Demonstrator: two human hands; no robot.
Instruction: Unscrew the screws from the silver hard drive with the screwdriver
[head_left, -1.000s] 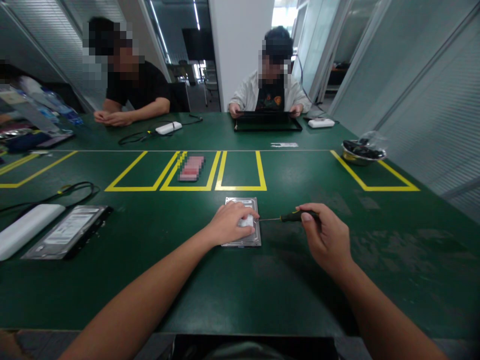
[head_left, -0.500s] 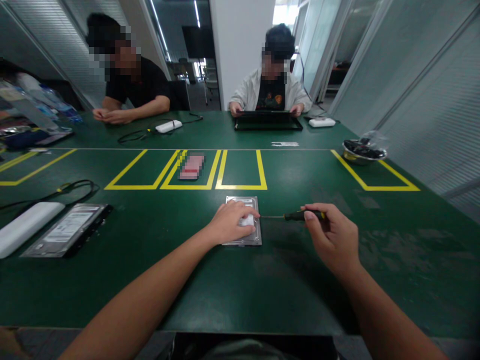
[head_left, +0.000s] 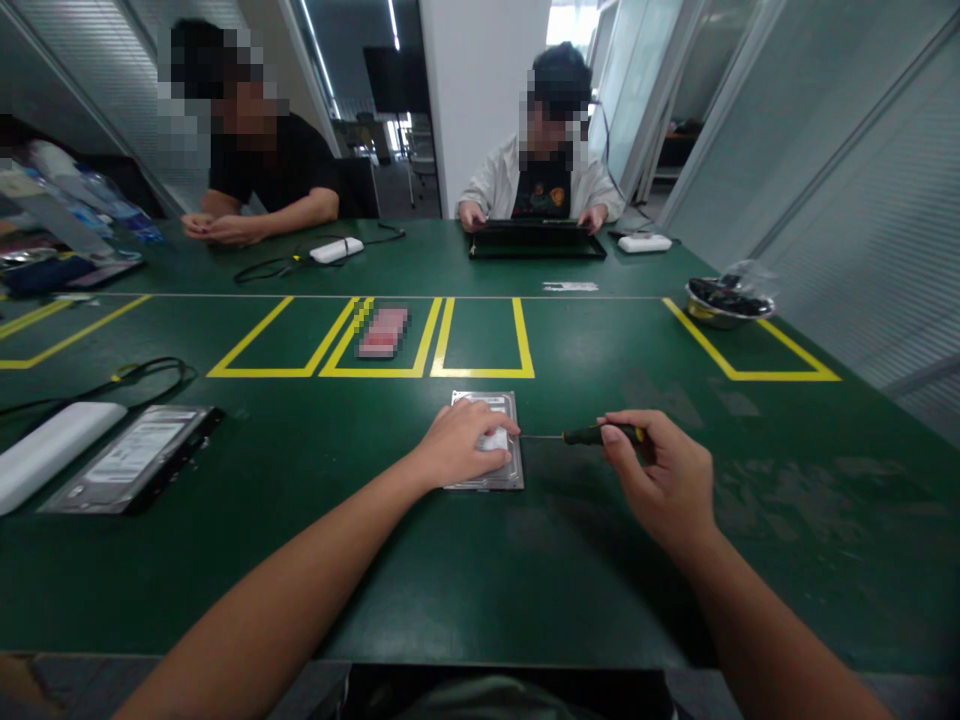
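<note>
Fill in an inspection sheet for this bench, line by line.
Surface: green table with yellow taped boxes.
Job's things: hard drive lying flat; screwdriver level, tip at the drive's right edge.
Clutter: second hard drive, white box, metal bowl.
Hands: left hand pressed on the drive; right hand gripping the screwdriver handle.
Cables: black cable at far left.
Surroundings: two people seated opposite, one at a tablet; glass partitions.
</note>
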